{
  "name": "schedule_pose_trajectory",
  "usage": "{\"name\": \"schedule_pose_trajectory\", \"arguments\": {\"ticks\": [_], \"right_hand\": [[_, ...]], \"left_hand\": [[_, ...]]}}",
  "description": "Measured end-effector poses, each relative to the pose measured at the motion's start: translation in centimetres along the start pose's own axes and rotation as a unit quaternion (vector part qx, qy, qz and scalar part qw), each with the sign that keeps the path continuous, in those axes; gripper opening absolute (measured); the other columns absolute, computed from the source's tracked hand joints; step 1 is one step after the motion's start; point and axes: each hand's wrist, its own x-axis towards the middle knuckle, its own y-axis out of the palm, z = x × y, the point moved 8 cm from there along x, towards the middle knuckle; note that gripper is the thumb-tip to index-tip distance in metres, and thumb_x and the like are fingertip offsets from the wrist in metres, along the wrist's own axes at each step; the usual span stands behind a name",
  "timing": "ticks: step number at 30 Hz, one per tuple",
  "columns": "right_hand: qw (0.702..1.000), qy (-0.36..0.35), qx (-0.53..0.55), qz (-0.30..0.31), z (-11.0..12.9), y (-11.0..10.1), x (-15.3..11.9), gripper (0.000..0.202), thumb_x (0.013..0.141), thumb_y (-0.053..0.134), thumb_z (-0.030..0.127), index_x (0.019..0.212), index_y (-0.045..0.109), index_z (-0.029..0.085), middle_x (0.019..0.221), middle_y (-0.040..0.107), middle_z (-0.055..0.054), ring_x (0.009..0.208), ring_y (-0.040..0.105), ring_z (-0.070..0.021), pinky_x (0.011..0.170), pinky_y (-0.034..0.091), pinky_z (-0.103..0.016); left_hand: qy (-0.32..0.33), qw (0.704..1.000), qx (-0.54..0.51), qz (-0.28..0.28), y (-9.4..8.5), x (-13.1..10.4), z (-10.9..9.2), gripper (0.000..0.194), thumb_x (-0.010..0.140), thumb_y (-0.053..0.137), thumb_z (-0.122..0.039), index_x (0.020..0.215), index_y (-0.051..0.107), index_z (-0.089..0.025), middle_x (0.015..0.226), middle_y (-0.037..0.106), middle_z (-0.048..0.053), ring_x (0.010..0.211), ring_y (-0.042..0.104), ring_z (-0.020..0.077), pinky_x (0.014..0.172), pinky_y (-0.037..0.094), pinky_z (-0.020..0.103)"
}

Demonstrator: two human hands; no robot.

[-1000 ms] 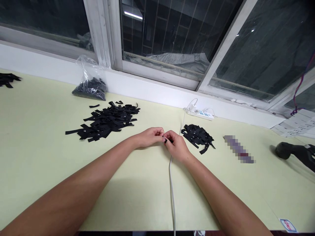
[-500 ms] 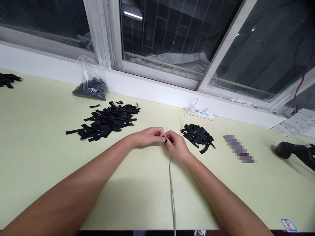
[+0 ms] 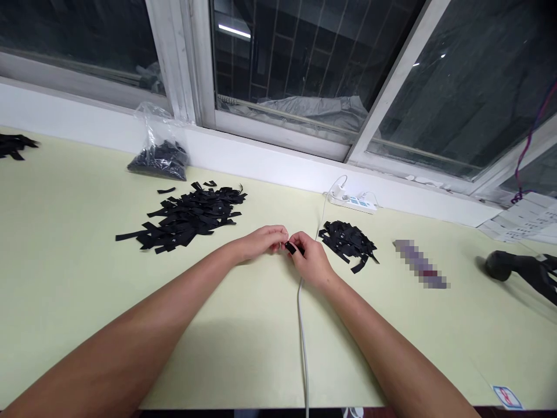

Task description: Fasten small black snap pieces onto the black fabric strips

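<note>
Above the middle of the table, my right hand (image 3: pixel 312 258) is closed on a short black fabric strip (image 3: pixel 290 248), which shows between thumb and fingers. My left hand (image 3: pixel 263 241) meets it from the left, its fingers pinched at the strip's near end; the fingertips partly hide what they grip. Left of my hands lies a large heap of black fabric strips (image 3: pixel 191 217), some with small shiny spots. A smaller heap of like strips (image 3: pixel 348 241) lies just to the right of my right hand.
A clear plastic bag (image 3: pixel 159 157) with black pieces stands by the wall. A white cable (image 3: pixel 303 337) runs under my right hand towards a power strip (image 3: pixel 353 202). Farther right are a pixelated object (image 3: pixel 420 264) and a black curved object (image 3: pixel 500 266). More strips (image 3: pixel 15 145) lie far left.
My left thumb and fingers have shifted off the strip's front, so more of the black strip shows in my right hand. The heaps are unchanged.
</note>
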Motion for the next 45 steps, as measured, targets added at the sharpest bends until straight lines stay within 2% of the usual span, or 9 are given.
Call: {"name": "schedule_pose_trajectory", "arguments": {"ticks": [2,5,11,18,27,34,40,43,45], "right_hand": [[1.0,-0.006,-0.009,-0.001,0.2,-0.1,-0.1,0.011,0.09,0.05,0.029,0.09,0.059,0.022,0.077,0.066,0.001,0.066,0.056,-0.0137,0.062,0.039,-0.025],[0.999,-0.022,-0.038,-0.01,0.6,-0.4,-0.2,0.011,0.089,0.05,0.028,0.09,0.059,0.022,0.077,0.066,0.001,0.065,0.055,-0.0136,0.062,0.037,-0.025],[0.996,-0.034,-0.084,-0.019,0.8,-0.7,-0.2,0.009,0.087,0.051,0.027,0.088,0.059,0.022,0.072,0.063,0.002,0.061,0.051,-0.013,0.059,0.035,-0.025],[0.997,-0.031,-0.071,-0.023,0.9,-0.9,-0.2,0.008,0.086,0.053,0.028,0.085,0.059,0.022,0.071,0.063,0.002,0.061,0.052,-0.0131,0.059,0.037,-0.026],[0.999,0.016,0.03,0.002,-0.5,-0.6,0.1,0.016,0.086,0.057,0.032,0.096,0.064,0.022,0.084,0.072,0.0,0.074,0.064,-0.0152,0.067,0.045,-0.026],[1.0,0.024,-0.002,-0.017,-1.1,-1.1,0.3,0.019,0.087,0.058,0.037,0.089,0.067,0.021,0.077,0.07,-0.001,0.068,0.062,-0.0149,0.064,0.044,-0.027],[0.995,-0.045,-0.078,-0.042,0.4,-1.7,0.1,0.018,0.091,0.051,0.03,0.092,0.068,0.022,0.085,0.072,-0.003,0.069,0.061,-0.0151,0.065,0.043,-0.027],[0.99,-0.082,-0.108,-0.049,1.2,-1.8,-0.1,0.019,0.09,0.051,0.026,0.094,0.069,0.022,0.088,0.072,-0.004,0.077,0.063,-0.017,0.071,0.045,-0.028],[0.991,-0.075,-0.096,-0.051,1.1,-1.8,-0.1,0.019,0.089,0.052,0.026,0.097,0.069,0.022,0.091,0.072,-0.005,0.078,0.064,-0.0171,0.073,0.046,-0.029]], "left_hand": [[0.004,1.0,0.001,-0.01,-0.2,0.1,0.1,0.03,0.089,0.05,-0.044,0.077,0.055,-0.016,0.071,0.05,-0.001,0.068,0.047,0.0128,0.067,0.037,0.028],[0.006,1.0,0.005,-0.016,0.1,0.1,0.1,0.034,0.086,0.058,-0.05,0.08,0.055,-0.016,0.07,0.049,-0.002,0.065,0.044,0.0116,0.063,0.034,0.027],[0.012,0.998,0.039,-0.044,0.3,-0.3,-0.2,0.029,0.079,0.068,-0.042,0.078,0.053,-0.017,0.074,0.049,-0.003,0.068,0.042,0.0103,0.06,0.032,0.024],[0.001,0.999,0.002,-0.034,0.0,0.0,0.6,0.014,0.075,0.063,-0.025,0.085,0.058,-0.017,0.077,0.055,-0.002,0.069,0.048,0.0103,0.064,0.036,0.024],[0.013,0.998,0.027,-0.046,-0.4,0.2,0.9,0.015,0.076,0.064,-0.026,0.088,0.063,-0.017,0.083,0.062,0.0,0.071,0.052,0.0108,0.065,0.039,0.025],[0.024,0.997,0.007,-0.075,-0.8,0.1,0.6,0.025,0.073,0.072,-0.034,0.088,0.066,-0.015,0.081,0.065,0.002,0.072,0.056,0.0117,0.067,0.043,0.026],[0.013,0.997,-0.041,-0.062,-0.7,0.0,0.5,0.029,0.082,0.065,-0.04,0.092,0.069,-0.013,0.095,0.07,0.008,0.071,0.06,0.0117,0.075,0.049,0.031],[0.02,0.997,-0.025,-0.074,-0.8,0.1,0.7,0.032,0.075,0.074,-0.039,0.094,0.069,-0.014,0.091,0.07,0.007,0.078,0.062,0.0142,0.077,0.05,0.031],[0.029,0.996,-0.027,-0.078,-0.9,0.1,0.7,0.033,0.072,0.077,-0.036,0.097,0.07,-0.014,0.094,0.071,0.008,0.087,0.063,0.0163,0.081,0.05,0.032]]}}
